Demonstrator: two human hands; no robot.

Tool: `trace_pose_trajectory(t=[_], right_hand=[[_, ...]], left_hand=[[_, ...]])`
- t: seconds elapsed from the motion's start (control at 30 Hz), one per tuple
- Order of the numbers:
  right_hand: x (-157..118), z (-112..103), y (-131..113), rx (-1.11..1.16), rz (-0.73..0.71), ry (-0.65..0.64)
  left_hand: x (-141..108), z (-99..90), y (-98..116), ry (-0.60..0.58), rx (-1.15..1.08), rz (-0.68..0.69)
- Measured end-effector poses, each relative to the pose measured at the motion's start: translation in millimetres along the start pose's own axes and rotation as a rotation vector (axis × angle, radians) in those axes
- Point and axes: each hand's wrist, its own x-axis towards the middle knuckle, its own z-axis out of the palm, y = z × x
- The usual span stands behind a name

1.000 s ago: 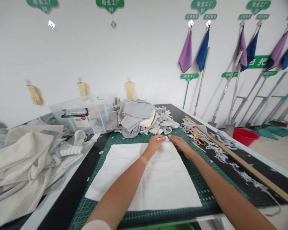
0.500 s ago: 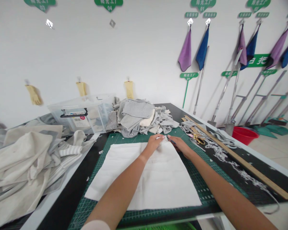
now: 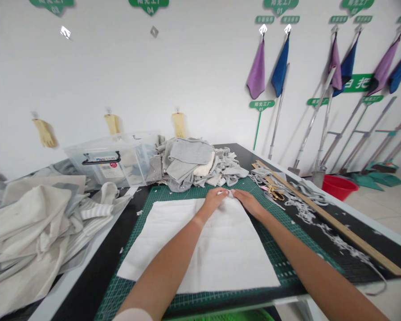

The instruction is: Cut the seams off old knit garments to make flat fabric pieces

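A white cloth [image 3: 230, 254] lies spread on the green cutting mat [image 3: 173, 194], its surface lightly creased. My left hand [image 3: 214, 199] is closed at the far edge, pinching the cloth between thumb and fingers. Right beside it my right hand [image 3: 247, 203] also pinches that far edge near the corner, its fingertips almost meeting those of the left. The undersides of the right fingers are hidden, so I cannot see whether a tool is tucked in there.
Grey and cream fabric pieces [image 3: 190, 160] are heaped behind the mat, beside a clear plastic box [image 3: 133, 165]. More cloths [image 3: 30, 223] pile up at left. Gold-handled scissors [image 3: 274, 192], white scraps [image 3: 309, 216] and a long wooden strip [image 3: 341, 225] lie at right.
The slim dark tool that showed at my right fingers is out of sight. My right fingertips have come in to the cloth edge, close to the left ones. The left hand stays put.
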Motion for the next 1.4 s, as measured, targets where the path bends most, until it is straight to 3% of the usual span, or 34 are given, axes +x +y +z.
trace_pose_trajectory(t=[0.3, 0.5, 0.93, 1.4], right_hand=[[14.2, 5.4, 25.9, -0.175, -0.094, 0.048], [11.1, 8.0, 23.5, -0.207, -0.084, 0.065], [-0.9, 16.5, 14.7, -0.535, -0.133, 0.114], [2.2, 19.8, 18.3, -0.615, -0.114, 0.138]], left_hand=[[2.0, -0.1, -4.2, -0.014, -0.03, 0.026], [2.3, 0.3, -8.4, -0.008, -0.044, 0.014], [2.6, 1.2, -11.4, 0.001, -0.065, 0.026], [0.0, -1.3, -8.0, 0.015, -0.089, 0.046]])
